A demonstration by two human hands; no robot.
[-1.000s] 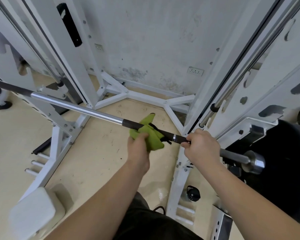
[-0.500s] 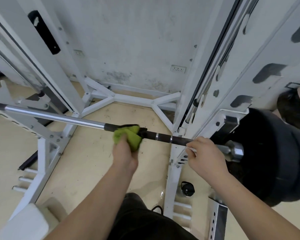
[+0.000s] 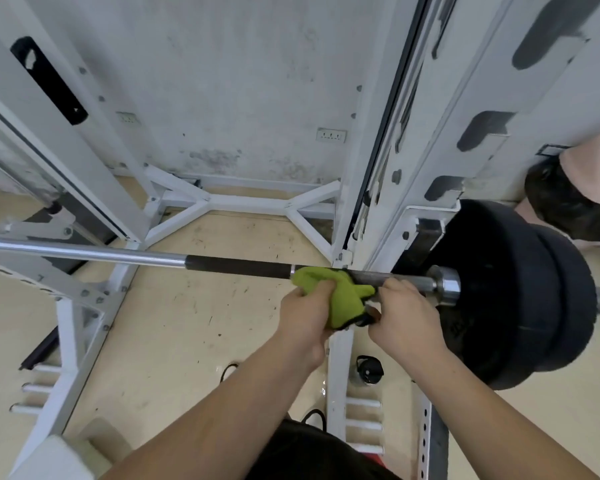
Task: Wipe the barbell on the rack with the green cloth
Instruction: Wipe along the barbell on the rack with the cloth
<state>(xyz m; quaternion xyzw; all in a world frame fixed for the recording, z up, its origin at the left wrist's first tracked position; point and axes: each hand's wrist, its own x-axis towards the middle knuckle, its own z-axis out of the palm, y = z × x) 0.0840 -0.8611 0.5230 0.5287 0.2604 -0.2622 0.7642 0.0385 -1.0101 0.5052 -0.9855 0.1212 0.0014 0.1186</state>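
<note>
The barbell (image 3: 118, 255) runs left to right across the white rack (image 3: 388, 188), chrome on the left with a dark knurled section in the middle. Black weight plates (image 3: 520, 292) sit on its right end. My left hand (image 3: 307, 315) is shut on the green cloth (image 3: 343, 296), which is wrapped over the bar just right of the dark section. My right hand (image 3: 402, 317) is beside it, fingers curled at the bar near the chrome collar (image 3: 445, 284) and touching the cloth's lower corner.
White rack uprights and base struts (image 3: 243, 202) stand ahead against a stained wall. A black bottle cap (image 3: 369, 368) lies on the beige floor by the right upright. Another person's leg (image 3: 568, 202) shows at the far right. A padded bench corner (image 3: 59, 459) is at lower left.
My left hand slid the green cloth rightward along the bar, from the dark section toward the collar. It now meets my right hand. The view shifted right, revealing the plates.
</note>
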